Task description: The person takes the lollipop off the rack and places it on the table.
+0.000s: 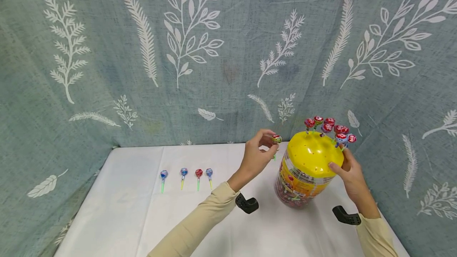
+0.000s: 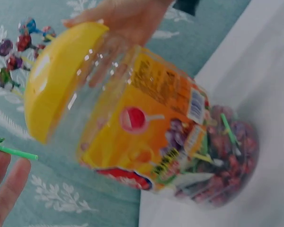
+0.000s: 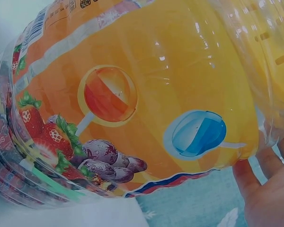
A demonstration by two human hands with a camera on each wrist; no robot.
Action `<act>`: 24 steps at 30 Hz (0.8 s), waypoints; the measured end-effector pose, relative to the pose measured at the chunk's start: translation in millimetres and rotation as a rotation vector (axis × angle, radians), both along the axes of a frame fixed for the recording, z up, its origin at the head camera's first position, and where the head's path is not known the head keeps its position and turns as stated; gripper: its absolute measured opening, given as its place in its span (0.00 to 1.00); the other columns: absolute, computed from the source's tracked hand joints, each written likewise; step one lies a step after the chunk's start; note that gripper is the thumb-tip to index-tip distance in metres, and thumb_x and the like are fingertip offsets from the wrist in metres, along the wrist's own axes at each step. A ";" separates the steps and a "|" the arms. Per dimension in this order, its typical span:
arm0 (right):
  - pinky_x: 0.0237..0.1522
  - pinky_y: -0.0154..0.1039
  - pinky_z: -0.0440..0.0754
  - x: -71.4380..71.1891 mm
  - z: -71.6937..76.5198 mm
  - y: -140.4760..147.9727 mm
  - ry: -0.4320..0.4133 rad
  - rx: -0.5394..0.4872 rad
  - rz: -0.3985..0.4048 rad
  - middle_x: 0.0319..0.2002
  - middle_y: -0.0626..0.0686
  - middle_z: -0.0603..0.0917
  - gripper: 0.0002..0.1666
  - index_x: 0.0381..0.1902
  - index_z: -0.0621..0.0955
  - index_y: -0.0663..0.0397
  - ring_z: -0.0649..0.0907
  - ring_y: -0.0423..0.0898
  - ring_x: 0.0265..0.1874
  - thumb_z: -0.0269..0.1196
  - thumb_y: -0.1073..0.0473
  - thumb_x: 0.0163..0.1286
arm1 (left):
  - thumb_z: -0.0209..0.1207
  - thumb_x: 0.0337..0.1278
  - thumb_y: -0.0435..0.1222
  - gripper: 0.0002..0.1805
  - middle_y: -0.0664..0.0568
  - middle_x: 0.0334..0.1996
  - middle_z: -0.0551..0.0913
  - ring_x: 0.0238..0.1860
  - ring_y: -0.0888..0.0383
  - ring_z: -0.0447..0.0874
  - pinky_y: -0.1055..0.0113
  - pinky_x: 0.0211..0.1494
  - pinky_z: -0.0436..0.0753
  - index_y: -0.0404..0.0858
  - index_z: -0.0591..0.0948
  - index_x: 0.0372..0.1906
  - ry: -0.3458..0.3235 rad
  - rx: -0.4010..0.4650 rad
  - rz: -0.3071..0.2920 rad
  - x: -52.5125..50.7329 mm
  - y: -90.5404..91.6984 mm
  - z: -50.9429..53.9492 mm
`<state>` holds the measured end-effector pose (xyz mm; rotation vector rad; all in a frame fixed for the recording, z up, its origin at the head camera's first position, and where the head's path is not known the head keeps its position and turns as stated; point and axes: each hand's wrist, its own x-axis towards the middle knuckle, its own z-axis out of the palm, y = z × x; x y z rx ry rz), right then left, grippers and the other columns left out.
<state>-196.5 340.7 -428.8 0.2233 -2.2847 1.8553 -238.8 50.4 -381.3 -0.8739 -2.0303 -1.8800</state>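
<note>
My left hand (image 1: 258, 153) pinches a lollipop (image 1: 276, 139) with a green stick between thumb and fingers, left of a clear plastic jar (image 1: 303, 177) with a yellow lid (image 1: 314, 152). Several lollipops (image 1: 327, 127) stand upright in the lid's back and right edge. The right hand (image 1: 351, 175) rests against the jar's right side, its thumb at the lid's edge. In the left wrist view the held lollipop's green stick (image 2: 20, 153) points toward the jar (image 2: 146, 123). Fingers (image 3: 270, 165) of the right hand touch the jar in the right wrist view. More lollipops fill the jar's bottom.
Four lollipops, laid in a row on the white table (image 1: 135, 217), include a blue one (image 1: 164, 174) at the left end and a red one (image 1: 198, 173). Behind the table hangs a green leaf-patterned cloth (image 1: 228, 70).
</note>
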 end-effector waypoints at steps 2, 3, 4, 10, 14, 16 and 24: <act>0.49 0.22 0.73 -0.1 -0.6 0.5 0.007 -0.004 0.005 0.57 0.42 0.71 0.34 0.70 0.58 0.49 0.75 0.37 0.51 0.55 0.64 0.70 | 0.59 0.57 0.25 0.16 0.38 0.35 0.81 0.34 0.47 0.81 0.73 0.26 0.79 0.33 0.73 0.50 -0.022 -0.003 0.013 -1.3 -3.8 -5.0; 0.49 0.22 0.73 -0.1 -0.8 0.7 0.012 -0.007 0.009 0.57 0.43 0.71 0.34 0.70 0.58 0.49 0.75 0.37 0.51 0.55 0.65 0.70 | 0.59 0.57 0.25 0.16 0.38 0.35 0.80 0.34 0.47 0.81 0.72 0.26 0.80 0.32 0.73 0.50 -0.032 0.000 0.016 -1.9 -5.6 -7.2; 0.49 0.22 0.73 -0.2 -0.8 0.6 0.017 -0.009 0.011 0.57 0.43 0.71 0.34 0.70 0.58 0.49 0.75 0.37 0.51 0.55 0.65 0.70 | 0.59 0.57 0.25 0.16 0.38 0.36 0.80 0.34 0.47 0.82 0.71 0.26 0.80 0.32 0.73 0.50 -0.041 0.000 0.021 -2.3 -7.5 -9.4; 0.50 0.23 0.73 -0.8 -0.7 -0.6 0.022 -0.016 0.011 0.57 0.43 0.71 0.33 0.70 0.58 0.49 0.75 0.37 0.51 0.55 0.65 0.70 | 0.59 0.56 0.24 0.16 0.37 0.36 0.79 0.34 0.44 0.82 0.64 0.27 0.83 0.32 0.74 0.50 -0.093 0.019 0.039 -4.5 -19.2 -20.4; 0.50 0.23 0.73 -0.8 -1.0 -1.7 0.019 -0.027 0.015 0.57 0.44 0.71 0.33 0.69 0.58 0.49 0.75 0.38 0.51 0.55 0.65 0.70 | 0.59 0.56 0.24 0.16 0.35 0.36 0.79 0.33 0.42 0.82 0.60 0.27 0.84 0.30 0.74 0.50 -0.129 0.026 0.056 -5.0 -28.4 -29.4; 0.50 0.23 0.73 -0.6 -1.2 -2.1 0.019 -0.032 0.016 0.57 0.44 0.71 0.33 0.70 0.58 0.50 0.75 0.38 0.51 0.55 0.65 0.70 | 0.59 0.55 0.23 0.16 0.34 0.36 0.79 0.33 0.41 0.82 0.59 0.27 0.84 0.29 0.74 0.49 -0.149 0.023 0.071 -4.9 -33.4 -34.3; 0.50 0.23 0.73 -0.4 -1.1 -1.5 0.013 -0.015 -0.007 0.58 0.45 0.70 0.35 0.71 0.57 0.51 0.74 0.38 0.51 0.55 0.65 0.69 | 0.59 0.56 0.24 0.16 0.33 0.36 0.78 0.35 0.40 0.82 0.55 0.28 0.84 0.30 0.74 0.50 -0.237 0.015 0.113 -8.7 -53.3 -54.7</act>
